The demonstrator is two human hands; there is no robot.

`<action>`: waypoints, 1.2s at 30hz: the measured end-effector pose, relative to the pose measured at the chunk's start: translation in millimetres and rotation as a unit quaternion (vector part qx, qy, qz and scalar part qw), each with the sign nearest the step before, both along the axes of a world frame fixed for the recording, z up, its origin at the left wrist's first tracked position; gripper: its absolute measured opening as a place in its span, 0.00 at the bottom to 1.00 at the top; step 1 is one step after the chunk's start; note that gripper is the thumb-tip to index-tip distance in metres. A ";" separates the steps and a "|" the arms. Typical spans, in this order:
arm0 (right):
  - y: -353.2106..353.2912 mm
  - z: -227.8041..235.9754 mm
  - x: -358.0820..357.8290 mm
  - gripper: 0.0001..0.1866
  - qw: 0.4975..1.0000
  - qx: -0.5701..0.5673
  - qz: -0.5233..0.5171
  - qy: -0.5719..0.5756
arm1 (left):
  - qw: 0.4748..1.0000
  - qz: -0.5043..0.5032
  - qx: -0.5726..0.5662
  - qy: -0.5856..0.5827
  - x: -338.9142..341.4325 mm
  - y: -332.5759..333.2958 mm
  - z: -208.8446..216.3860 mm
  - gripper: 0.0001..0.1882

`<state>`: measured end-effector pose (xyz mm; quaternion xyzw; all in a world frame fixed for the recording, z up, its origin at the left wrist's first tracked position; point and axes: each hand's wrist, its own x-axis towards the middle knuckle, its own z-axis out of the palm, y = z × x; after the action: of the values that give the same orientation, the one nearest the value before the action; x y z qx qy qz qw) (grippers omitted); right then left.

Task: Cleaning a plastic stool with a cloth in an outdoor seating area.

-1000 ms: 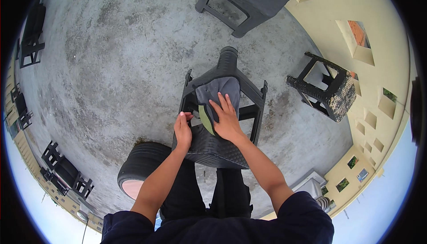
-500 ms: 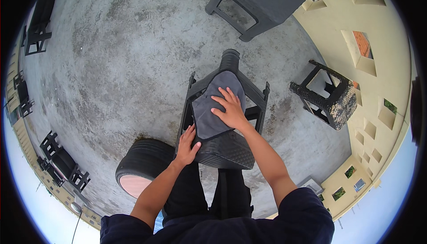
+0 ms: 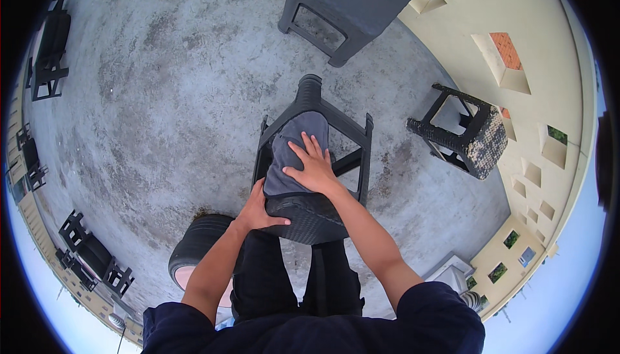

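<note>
A black plastic stool [image 3: 303, 228] with a woven-pattern seat is in front of my legs, its legs pointing away from me and the seat edge towards my knees. Draped over its side is a grey cloth [image 3: 284, 166]. My right hand [image 3: 316, 168] lies flat on the cloth with fingers spread, pressing it to the stool. My left hand [image 3: 255, 208] grips the stool's left edge beside the cloth, the thumb across the seat edge and the fingers along the side. Part of the stool's side is hidden under the cloth.
A larger dark grey stool or table [image 3: 355, 5] stands ahead. At right, a worn black stool [image 3: 465, 131] with a peeling seat lies near the cream wall [image 3: 549, 50]. A tire [image 3: 200, 241] with a pink top sits by my left leg. Black furniture [image 3: 93, 254] lines the far left.
My view has shifted slightly. My right hand has moved a little towards me over the cloth, and my left hand has spread its thumb further around the stool's edge.
</note>
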<state>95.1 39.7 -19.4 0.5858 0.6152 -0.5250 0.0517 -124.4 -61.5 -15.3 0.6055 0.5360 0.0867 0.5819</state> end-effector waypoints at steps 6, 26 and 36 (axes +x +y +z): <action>-64.2 53.2 9.9 0.31 0.993 0.115 -0.002 0.028 | 0.994 0.047 -0.077 -0.066 8.8 -4.5 2.0 0.70; -98.8 45.5 99.5 0.36 0.977 0.098 -0.182 0.053 | 0.975 -0.177 0.046 0.125 102.1 52.6 47.8 0.65; -46.3 -42.5 84.2 0.41 0.970 0.059 -0.235 -0.020 | 0.938 -0.299 0.092 0.151 97.0 56.6 48.1 0.48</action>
<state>179.2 -6.6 -61.8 0.7264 0.4892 -0.4734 -0.0949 -27.4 -4.9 32.9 0.7943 0.4020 -0.1349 0.4351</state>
